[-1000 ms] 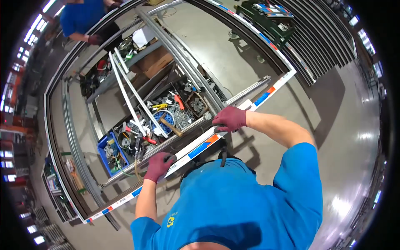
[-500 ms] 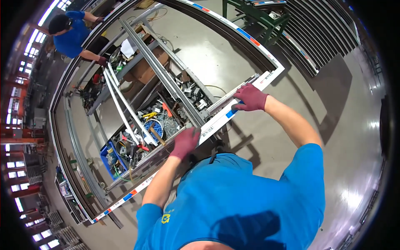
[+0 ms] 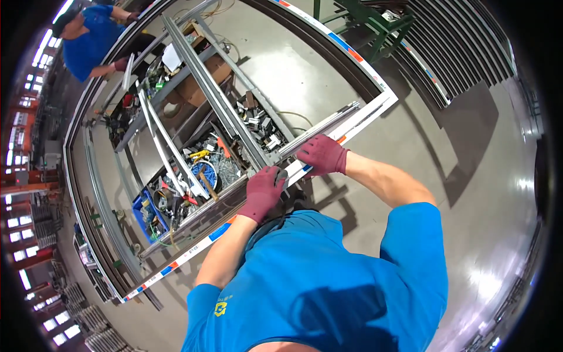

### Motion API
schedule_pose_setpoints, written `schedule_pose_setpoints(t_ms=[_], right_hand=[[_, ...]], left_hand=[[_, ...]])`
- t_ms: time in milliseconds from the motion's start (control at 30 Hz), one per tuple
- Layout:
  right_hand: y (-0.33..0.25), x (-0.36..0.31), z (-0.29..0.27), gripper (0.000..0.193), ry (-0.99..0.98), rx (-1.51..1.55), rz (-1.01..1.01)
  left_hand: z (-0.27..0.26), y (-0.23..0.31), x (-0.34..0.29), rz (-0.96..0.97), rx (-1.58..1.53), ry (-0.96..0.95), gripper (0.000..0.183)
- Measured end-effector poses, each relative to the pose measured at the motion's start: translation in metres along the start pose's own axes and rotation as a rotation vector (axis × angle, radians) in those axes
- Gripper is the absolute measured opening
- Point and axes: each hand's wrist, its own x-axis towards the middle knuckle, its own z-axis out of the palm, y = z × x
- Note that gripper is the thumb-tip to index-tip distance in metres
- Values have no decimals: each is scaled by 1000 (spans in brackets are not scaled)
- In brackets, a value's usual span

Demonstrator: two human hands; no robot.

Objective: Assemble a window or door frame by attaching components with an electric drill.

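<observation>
A large metal window frame [image 3: 375, 111] wrapped in white film with blue and orange marks lies across a work stand in front of me. My left hand [image 3: 264, 190], in a maroon glove, presses on the near rail of the frame [image 3: 193, 249]. My right hand [image 3: 321, 155], also gloved, grips the same rail a little to the right, where a grey cross bar [image 3: 211, 97] meets it. Both hands sit close together at that joint.
Under the frame a low table holds a blue bin [image 3: 146, 208], loose fittings, tools and white strips [image 3: 161, 146]. Another person in a blue shirt [image 3: 88, 44] works at the far left. Dark metal profiles [image 3: 463, 47] are stacked at the upper right. A green stand [image 3: 363, 17] is behind.
My left hand has slid right along the near rail, and my right hand has come back left, so both now meet at the cross bar joint. The view has tilted down.
</observation>
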Motion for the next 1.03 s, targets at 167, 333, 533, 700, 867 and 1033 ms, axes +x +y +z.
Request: schedule_pose_setpoints(t_ms=[167, 333, 533, 700, 867, 1033], right_hand=[[-10, 25, -8, 69, -194, -3, 83], [-25, 42, -8, 69, -265, -41, 133], [-40, 40, 5, 67, -46, -139, 104], [-41, 43, 20, 64, 97, -151, 31], [-59, 80, 28, 63, 77, -56, 9], [-162, 168, 41, 58, 159, -67, 42]], left_hand=[[-20, -64, -43, 11, -203, 53, 39], [-14, -105, -59, -91, -365, 28, 41], [-31, -107, -62, -152, -419, -67, 41], [-19, -113, -78, -75, -454, 44, 43], [-38, -129, -109, -115, -247, 99, 72], [-77, -251, -203, 76, -175, 212, 84]])
